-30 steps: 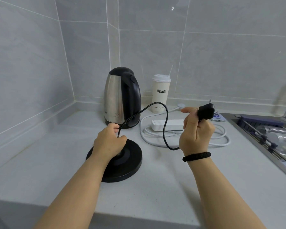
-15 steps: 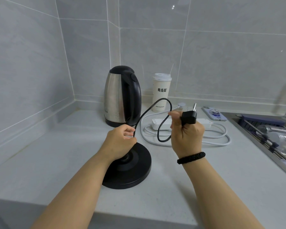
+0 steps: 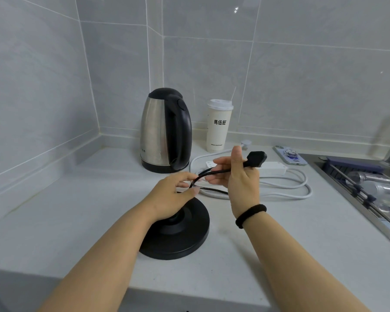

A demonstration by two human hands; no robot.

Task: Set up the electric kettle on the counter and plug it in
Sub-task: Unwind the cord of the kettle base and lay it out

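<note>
Black cord held above the surface, pinched in both grips. Left hand pinches it over the round black base; right hand grips it just behind the blocky black plug, which points right. Base flat on pale matte surface, near edge. Kettle, brushed steel with glossy black handle, upright in far corner, off the base. White power strip just beyond right hand, its cable coiled. Paper cup right of kettle.

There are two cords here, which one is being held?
The black cord, gripped by both hands and ending in the black plug; the white cord lies coiled on the counter.
</note>
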